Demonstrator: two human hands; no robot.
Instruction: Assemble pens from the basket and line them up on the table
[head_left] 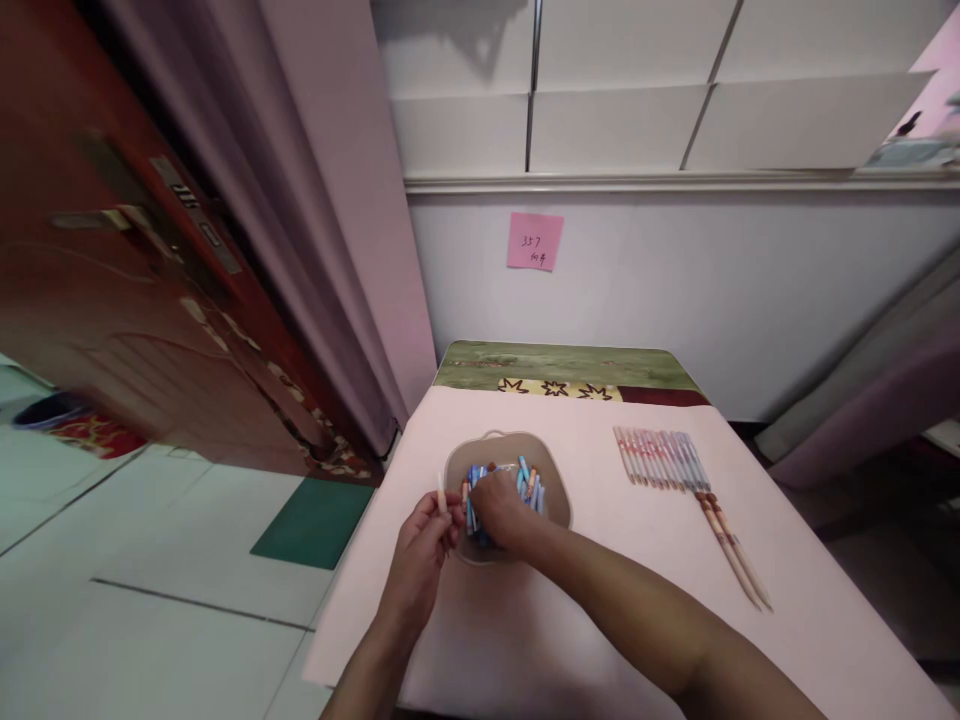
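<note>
Blue pen pieces (523, 466) could spill if your right hand (501, 506), its fingers too hidden to tell, tips the basin (558, 507) while your left hand (421, 552) pinches a pale stick (442, 497).

Pink sticky note (535, 255) on pale wall (652, 270): handwritten in dark ink, number "357" on upper line. Below it, shifted right, two small handwritten characters, apparently Chinese; first looks like "向", second cannot be read with certainty. Note tilted slightly, writing upright. Pens in row (660, 459) at right of pink-covered surface (585, 620): reddish marks on barrels, too small to tell whether lettering. Pens in basket (531, 487): any print too small to read.
</note>
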